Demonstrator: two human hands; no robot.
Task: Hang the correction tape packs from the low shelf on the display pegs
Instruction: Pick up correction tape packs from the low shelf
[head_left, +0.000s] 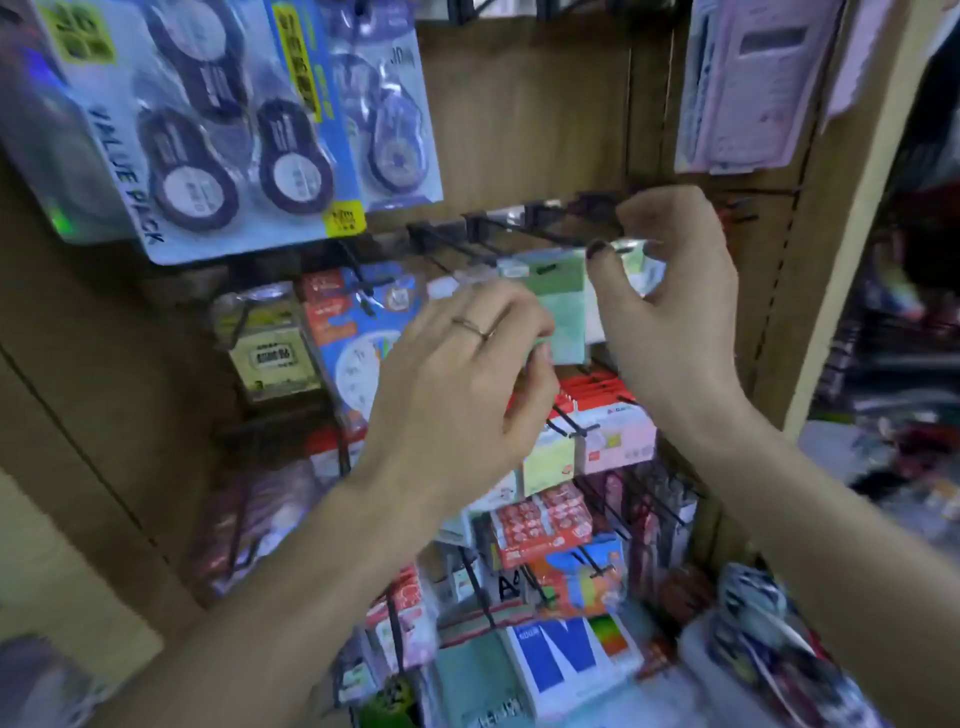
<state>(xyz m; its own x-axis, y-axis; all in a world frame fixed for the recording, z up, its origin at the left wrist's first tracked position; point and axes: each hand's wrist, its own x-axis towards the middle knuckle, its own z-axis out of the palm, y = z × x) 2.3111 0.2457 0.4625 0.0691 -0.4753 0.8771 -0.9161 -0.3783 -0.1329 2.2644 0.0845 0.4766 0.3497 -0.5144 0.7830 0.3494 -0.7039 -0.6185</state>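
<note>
Our right hand (670, 312) is raised to the row of black pegs (524, 234), thumb and curled fingers pinched narrowly on the top edge of a clear-wrapped pack (641, 265); blur keeps us from reading anything on it. Our left hand (462, 384), a thin ring (475, 327) on one finger, has its fingers curled against the lower edge of a pale green pack (563, 312) hanging just beside the right thumb; whether it truly grips that pack we cannot tell.

Up and to the left, correction tape packs (228, 130) already hang on blue cards, one printed "VALUE PACK" down its edge, with yellow stickers whose print is too blurred to read. Below our hands hang a blue card with a clock face (358, 358), red and white boxes (613, 421), and a card showing "A4" (506, 584). At the bottom lies a pack with large blue letters (566, 660). A pink calculator pack (753, 83) hangs upper right against the wooden back panel (530, 114).
</note>
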